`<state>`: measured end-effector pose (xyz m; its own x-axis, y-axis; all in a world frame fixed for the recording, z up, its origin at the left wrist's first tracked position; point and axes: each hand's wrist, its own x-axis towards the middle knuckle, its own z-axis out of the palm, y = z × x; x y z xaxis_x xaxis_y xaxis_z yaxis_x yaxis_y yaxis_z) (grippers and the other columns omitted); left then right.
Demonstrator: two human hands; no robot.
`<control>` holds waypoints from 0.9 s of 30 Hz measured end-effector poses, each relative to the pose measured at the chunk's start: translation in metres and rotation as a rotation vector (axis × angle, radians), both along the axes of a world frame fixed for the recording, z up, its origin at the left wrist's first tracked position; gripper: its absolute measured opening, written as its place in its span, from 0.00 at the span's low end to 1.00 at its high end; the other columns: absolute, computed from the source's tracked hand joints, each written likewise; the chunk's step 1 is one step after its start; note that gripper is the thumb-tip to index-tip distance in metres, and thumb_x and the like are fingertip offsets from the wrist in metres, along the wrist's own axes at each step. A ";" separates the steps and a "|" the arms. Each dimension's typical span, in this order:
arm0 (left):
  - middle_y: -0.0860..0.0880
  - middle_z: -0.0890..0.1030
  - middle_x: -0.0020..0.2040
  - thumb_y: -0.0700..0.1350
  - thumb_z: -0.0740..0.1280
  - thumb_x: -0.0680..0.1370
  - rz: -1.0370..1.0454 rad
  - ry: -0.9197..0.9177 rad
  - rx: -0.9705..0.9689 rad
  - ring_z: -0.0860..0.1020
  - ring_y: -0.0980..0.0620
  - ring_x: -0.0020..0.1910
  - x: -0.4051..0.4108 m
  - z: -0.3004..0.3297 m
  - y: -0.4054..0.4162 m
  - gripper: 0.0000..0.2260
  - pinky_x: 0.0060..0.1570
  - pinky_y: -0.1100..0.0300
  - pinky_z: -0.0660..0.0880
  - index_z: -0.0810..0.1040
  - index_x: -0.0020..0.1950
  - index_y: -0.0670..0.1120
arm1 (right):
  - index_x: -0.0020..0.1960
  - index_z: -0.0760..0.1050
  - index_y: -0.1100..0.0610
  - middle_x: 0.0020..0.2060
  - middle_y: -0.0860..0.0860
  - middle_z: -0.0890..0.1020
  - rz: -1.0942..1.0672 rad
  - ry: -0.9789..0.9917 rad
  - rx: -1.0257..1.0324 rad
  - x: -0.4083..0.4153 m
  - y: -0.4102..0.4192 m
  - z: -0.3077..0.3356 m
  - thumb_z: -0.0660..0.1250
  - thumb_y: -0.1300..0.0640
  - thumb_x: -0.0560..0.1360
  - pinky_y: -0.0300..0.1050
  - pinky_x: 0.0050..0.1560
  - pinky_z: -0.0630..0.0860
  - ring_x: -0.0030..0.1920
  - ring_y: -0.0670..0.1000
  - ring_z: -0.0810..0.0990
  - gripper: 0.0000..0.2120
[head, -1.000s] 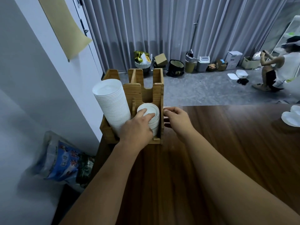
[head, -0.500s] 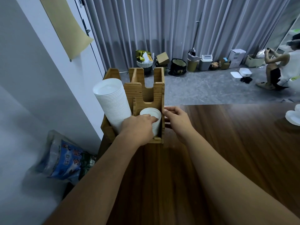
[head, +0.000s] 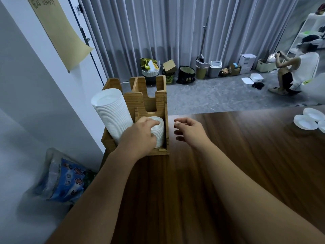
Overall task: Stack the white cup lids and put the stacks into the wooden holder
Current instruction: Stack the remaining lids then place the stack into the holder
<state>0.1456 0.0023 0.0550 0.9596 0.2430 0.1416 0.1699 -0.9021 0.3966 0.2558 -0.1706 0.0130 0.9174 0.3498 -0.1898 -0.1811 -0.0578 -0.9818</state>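
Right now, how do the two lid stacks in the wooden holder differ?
The tall lid stack in the left compartment rises to about the top of the wooden holder; the short lid stack in the front right compartment sits well below its slotted wall. The tall lid stack leans and its lids look wider; the short lid stack stands nearly upright. The left hand rests on the short lid stack; nothing touches the tall one. Both are white.

Wooden holder (head: 161,110): light honey wood. Lid stacks (head: 112,117) inside it: plain white. Table (head: 228,155) beneath the holder: dark brown, streaked grain. Curtain (head: 175,32) behind the holder: grey, pleated.
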 end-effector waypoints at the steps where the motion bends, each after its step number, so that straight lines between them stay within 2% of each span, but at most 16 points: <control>1: 0.55 0.79 0.72 0.45 0.67 0.83 0.013 -0.075 -0.041 0.79 0.54 0.56 -0.001 0.001 -0.003 0.19 0.49 0.59 0.75 0.80 0.73 0.59 | 0.58 0.82 0.56 0.52 0.54 0.85 -0.007 -0.002 -0.002 0.001 -0.009 0.000 0.68 0.60 0.86 0.45 0.46 0.86 0.49 0.52 0.86 0.04; 3: 0.57 0.84 0.59 0.46 0.67 0.84 0.024 -0.198 -0.161 0.80 0.58 0.43 -0.003 0.005 -0.010 0.13 0.40 0.66 0.73 0.84 0.65 0.59 | 0.57 0.82 0.56 0.52 0.56 0.85 -0.024 0.008 0.001 0.002 -0.026 -0.003 0.68 0.63 0.85 0.44 0.44 0.85 0.46 0.51 0.85 0.05; 4: 0.59 0.84 0.55 0.46 0.68 0.83 0.020 -0.231 -0.217 0.80 0.60 0.40 -0.002 0.007 -0.016 0.12 0.39 0.69 0.72 0.85 0.63 0.60 | 0.57 0.82 0.57 0.52 0.57 0.84 -0.044 0.017 0.001 0.003 -0.038 -0.004 0.68 0.64 0.85 0.43 0.42 0.85 0.44 0.51 0.85 0.05; 6: 0.63 0.83 0.49 0.47 0.69 0.83 -0.006 -0.242 -0.288 0.81 0.62 0.41 0.002 0.009 -0.030 0.10 0.39 0.71 0.73 0.86 0.60 0.59 | 0.56 0.82 0.58 0.50 0.58 0.84 -0.093 0.031 -0.011 0.004 -0.062 -0.009 0.69 0.66 0.84 0.42 0.38 0.84 0.41 0.52 0.84 0.05; 9: 0.62 0.82 0.39 0.46 0.70 0.82 -0.050 -0.219 -0.323 0.81 0.66 0.41 0.013 0.002 -0.056 0.10 0.42 0.67 0.75 0.87 0.59 0.59 | 0.54 0.82 0.57 0.49 0.59 0.83 -0.161 0.022 -0.055 0.004 -0.100 -0.015 0.70 0.66 0.83 0.49 0.43 0.82 0.40 0.53 0.82 0.06; 12: 0.60 0.86 0.47 0.47 0.72 0.81 -0.114 -0.208 -0.303 0.83 0.63 0.47 0.027 -0.011 -0.093 0.10 0.52 0.58 0.82 0.87 0.60 0.57 | 0.53 0.83 0.55 0.46 0.56 0.84 -0.198 -0.035 -0.140 0.001 -0.139 -0.015 0.72 0.66 0.82 0.51 0.45 0.83 0.41 0.53 0.82 0.07; 15: 0.58 0.87 0.55 0.48 0.72 0.80 -0.186 -0.196 -0.292 0.83 0.58 0.53 0.046 -0.024 -0.134 0.10 0.59 0.55 0.82 0.87 0.60 0.57 | 0.51 0.83 0.52 0.46 0.56 0.85 -0.258 -0.090 -0.233 -0.003 -0.181 -0.010 0.74 0.65 0.80 0.58 0.51 0.83 0.43 0.56 0.82 0.08; 19: 0.58 0.85 0.57 0.52 0.71 0.80 -0.275 -0.069 -0.321 0.82 0.57 0.56 0.070 -0.041 -0.188 0.11 0.58 0.59 0.79 0.86 0.61 0.60 | 0.51 0.84 0.49 0.49 0.55 0.87 -0.328 -0.136 -0.350 -0.008 -0.237 -0.003 0.75 0.62 0.79 0.56 0.49 0.84 0.43 0.52 0.84 0.09; 22: 0.59 0.85 0.56 0.53 0.72 0.80 -0.330 -0.041 -0.372 0.82 0.58 0.56 0.085 -0.051 -0.227 0.11 0.58 0.61 0.77 0.86 0.61 0.60 | 0.53 0.84 0.48 0.50 0.53 0.87 -0.372 -0.123 -0.381 -0.013 -0.278 -0.002 0.76 0.61 0.79 0.55 0.51 0.84 0.48 0.54 0.85 0.09; 27: 0.60 0.84 0.56 0.55 0.70 0.80 -0.418 0.056 -0.409 0.81 0.60 0.53 0.106 -0.068 -0.287 0.10 0.52 0.63 0.78 0.85 0.61 0.63 | 0.55 0.83 0.49 0.52 0.51 0.86 -0.430 -0.095 -0.440 -0.019 -0.347 -0.004 0.75 0.61 0.81 0.46 0.48 0.83 0.49 0.51 0.85 0.08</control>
<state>0.2516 -0.2851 -0.0133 0.9892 -0.1331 0.0621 -0.1362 -0.6727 0.7272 0.2368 -0.5175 0.0089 0.9788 -0.1470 -0.1424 -0.1907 -0.4018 -0.8957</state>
